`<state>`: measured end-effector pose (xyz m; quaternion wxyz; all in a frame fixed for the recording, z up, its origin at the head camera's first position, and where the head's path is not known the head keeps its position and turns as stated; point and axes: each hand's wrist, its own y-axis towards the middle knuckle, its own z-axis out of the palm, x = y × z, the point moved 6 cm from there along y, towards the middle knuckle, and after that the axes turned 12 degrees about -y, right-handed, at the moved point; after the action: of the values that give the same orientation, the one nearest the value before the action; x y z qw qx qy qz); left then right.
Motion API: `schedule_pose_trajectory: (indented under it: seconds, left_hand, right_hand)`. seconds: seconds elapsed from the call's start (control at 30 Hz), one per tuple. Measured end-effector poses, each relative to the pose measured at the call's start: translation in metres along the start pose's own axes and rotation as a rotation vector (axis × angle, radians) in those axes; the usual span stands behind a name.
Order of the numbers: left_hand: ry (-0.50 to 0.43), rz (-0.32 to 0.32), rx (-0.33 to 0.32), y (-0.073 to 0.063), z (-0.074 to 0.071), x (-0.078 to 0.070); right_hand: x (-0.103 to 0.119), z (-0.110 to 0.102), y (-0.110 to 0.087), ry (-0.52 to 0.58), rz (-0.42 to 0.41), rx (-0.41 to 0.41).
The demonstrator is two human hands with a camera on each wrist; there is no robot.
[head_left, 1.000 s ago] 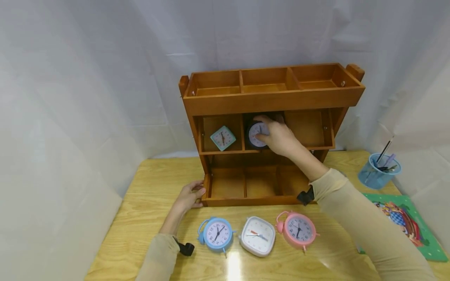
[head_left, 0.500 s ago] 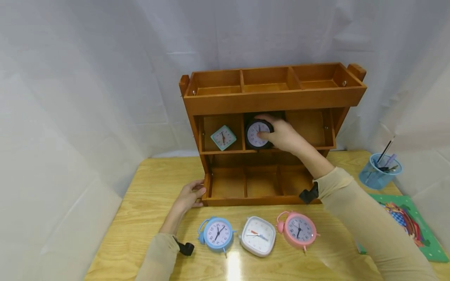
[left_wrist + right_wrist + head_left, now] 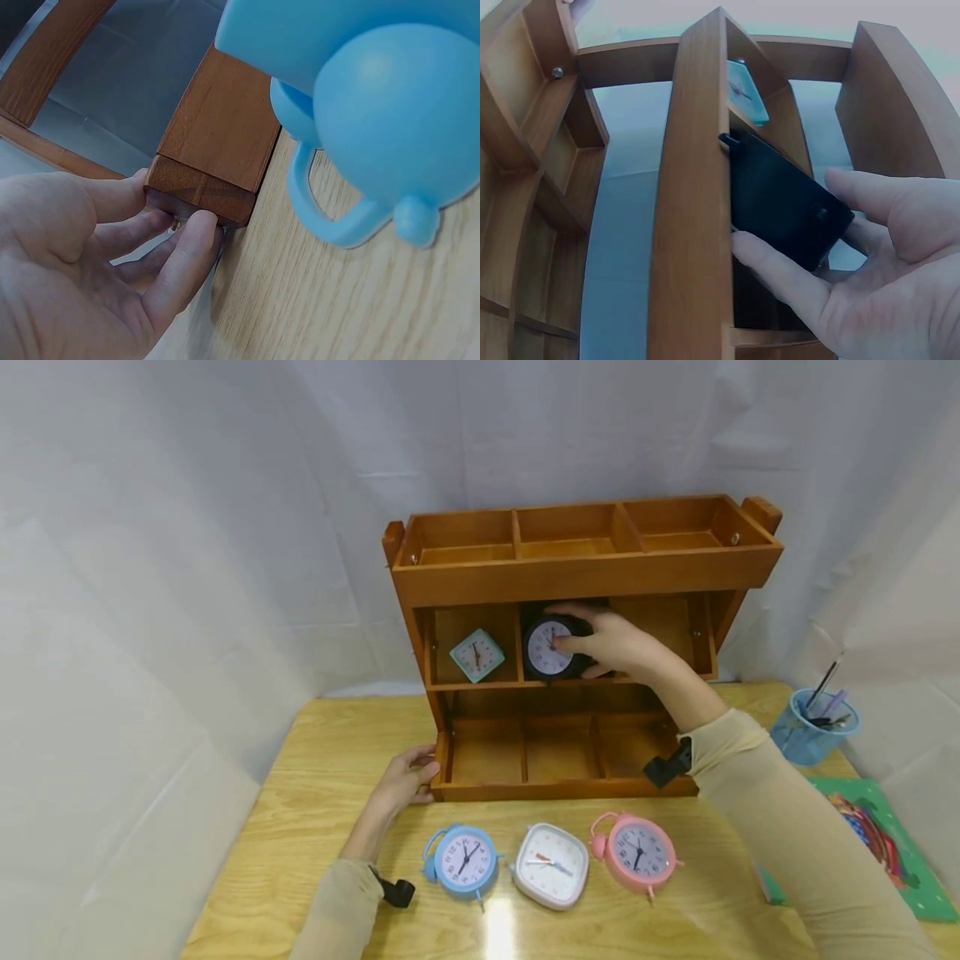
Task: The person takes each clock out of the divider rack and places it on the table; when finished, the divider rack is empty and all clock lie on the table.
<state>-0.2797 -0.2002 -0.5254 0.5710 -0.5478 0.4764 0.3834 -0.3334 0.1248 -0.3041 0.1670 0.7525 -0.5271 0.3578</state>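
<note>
A round black alarm clock (image 3: pixel 537 673) with a pale face stands in the middle compartment of the wooden shelf's middle tier. My right hand (image 3: pixel 618 647) holds it from the right, thumb across the face and index finger over the top. The right wrist view shows the black clock's side (image 3: pixel 780 202) between thumb and fingers. My left hand (image 3: pixel 401 781) grips the lower left end of the wooden shelf (image 3: pixel 585 575); in the left wrist view its fingers (image 3: pixel 184 262) bend around the wooden end (image 3: pixel 199 187). A small mint-green clock (image 3: pixel 477 655) leans diagonally in the compartment to the left.
On the table in front of the shelf lie a blue alarm clock (image 3: pixel 465 860), a white square clock (image 3: pixel 551 866) and a pink alarm clock (image 3: pixel 639 852). A blue pen cup (image 3: pixel 810 731) stands at the right, behind a green picture book (image 3: pixel 911 885).
My right hand and forearm have shifted right, while the black clock has moved slightly left and shows more of its face. My left hand keeps its place on the shelf end.
</note>
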Motion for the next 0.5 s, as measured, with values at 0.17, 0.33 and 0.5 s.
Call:
schedule_pose_trajectory:
  seconds: [0.17, 0.33, 0.5]
  left_hand:
    - [-0.004, -0.004, 0.002, -0.0009, 0.0011, 0.0000]
    - [-0.002, -0.006, -0.001, -0.0011, 0.0003, -0.0006]
    - [0.000, -0.004, -0.005, 0.0009, -0.0001, -0.0002]
  right_hand:
    - [-0.0007, -0.0006, -0.0030, 0.055, 0.000, 0.038]
    - [-0.0033, 0.0020, -0.0031, 0.144, 0.005, 0.045]
    - [-0.0082, 0.0046, -0.0029, 0.220, 0.006, 0.038]
